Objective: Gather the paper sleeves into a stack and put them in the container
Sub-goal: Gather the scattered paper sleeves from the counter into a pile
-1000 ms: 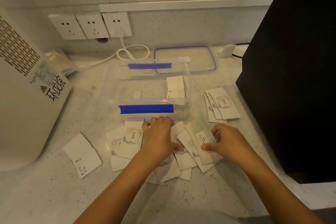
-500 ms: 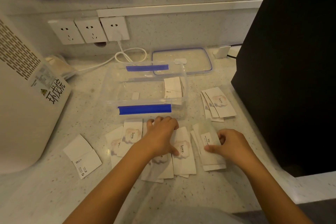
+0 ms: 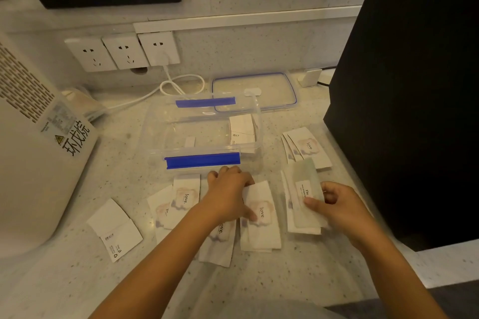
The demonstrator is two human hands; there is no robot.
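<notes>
Head view is showing the fanned sleeves now squared into two piles. The left hand (image 3: pixel 229 193) is pressing flat on one pile (image 3: pixel 261 217); the right hand (image 3: pixel 337 208) is pinching the other pile (image 3: pixel 303 204), so stacking is progressing.

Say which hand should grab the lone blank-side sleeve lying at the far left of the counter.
Left. The left hand is nearer the lone sleeve and only presses loose sleeves flat. The right hand is pinching its own small stack on the opposite side.

- One head-worn view looks forward and steeply down onto the desk (image 3: pixel 298 274), close above both forearms.
- It faces the wall sockets (image 3: pixel 121 52); a black panel (image 3: pixel 414 85) fills its right side.
</notes>
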